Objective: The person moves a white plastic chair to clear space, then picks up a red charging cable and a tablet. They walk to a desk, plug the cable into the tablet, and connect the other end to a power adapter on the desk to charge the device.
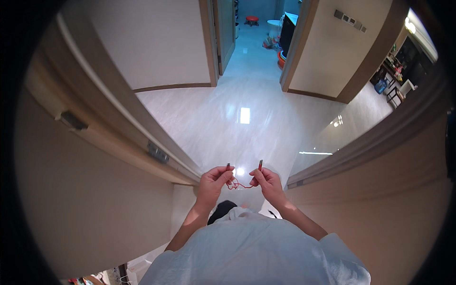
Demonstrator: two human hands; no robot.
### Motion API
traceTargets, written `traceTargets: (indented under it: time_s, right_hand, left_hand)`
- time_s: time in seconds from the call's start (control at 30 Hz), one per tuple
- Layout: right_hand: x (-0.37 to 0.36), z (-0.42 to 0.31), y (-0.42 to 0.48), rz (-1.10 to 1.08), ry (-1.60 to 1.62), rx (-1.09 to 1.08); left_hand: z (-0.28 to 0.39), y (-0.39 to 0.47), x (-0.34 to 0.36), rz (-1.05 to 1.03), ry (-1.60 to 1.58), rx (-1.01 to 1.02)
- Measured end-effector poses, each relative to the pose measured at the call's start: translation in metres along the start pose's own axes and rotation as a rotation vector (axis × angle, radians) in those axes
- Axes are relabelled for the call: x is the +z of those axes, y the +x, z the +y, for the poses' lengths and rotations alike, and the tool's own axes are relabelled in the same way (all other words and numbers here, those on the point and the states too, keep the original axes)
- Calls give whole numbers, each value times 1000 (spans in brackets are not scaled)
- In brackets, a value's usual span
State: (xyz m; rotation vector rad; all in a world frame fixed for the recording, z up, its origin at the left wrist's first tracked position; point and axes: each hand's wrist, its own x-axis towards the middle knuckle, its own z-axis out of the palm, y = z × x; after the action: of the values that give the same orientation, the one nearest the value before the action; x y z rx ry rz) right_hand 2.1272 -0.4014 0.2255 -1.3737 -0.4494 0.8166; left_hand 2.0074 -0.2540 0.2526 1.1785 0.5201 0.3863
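A thin red cord point(245, 186) hangs in loose loops between my two hands, in front of my light shirt. My left hand point(214, 183) pinches a small red piece with a dark tip point(228, 166) between thumb and fingers. Another slim red piece with a grey metal-like tip point(260, 164) points up from my right hand point(268, 183), held between thumb and fingers. The two pieces look like the ends of a cable, but their exact kind cannot be told. Both hands are apart, above the pale floor.
I stand in a doorway, with a wooden door point(103, 199) and its hinges point(157, 152) on the left and the frame point(320, 165) on the right. Ahead, a glossy floor point(228, 131) leads to a bathroom with a red stool point(252, 20). Chairs point(394, 96) stand far right.
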Motion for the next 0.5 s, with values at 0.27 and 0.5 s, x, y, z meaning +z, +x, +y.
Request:
traceTargets:
  time_s: [0.27,0.5]
  right_hand:
    - [-31,-46,190,-21,-22,-43]
    - [-75,-70,338,239,20,36]
  left_hand:
    - [26,229,-12,68,-119,65]
    - [76,403,-15,52,-240,114]
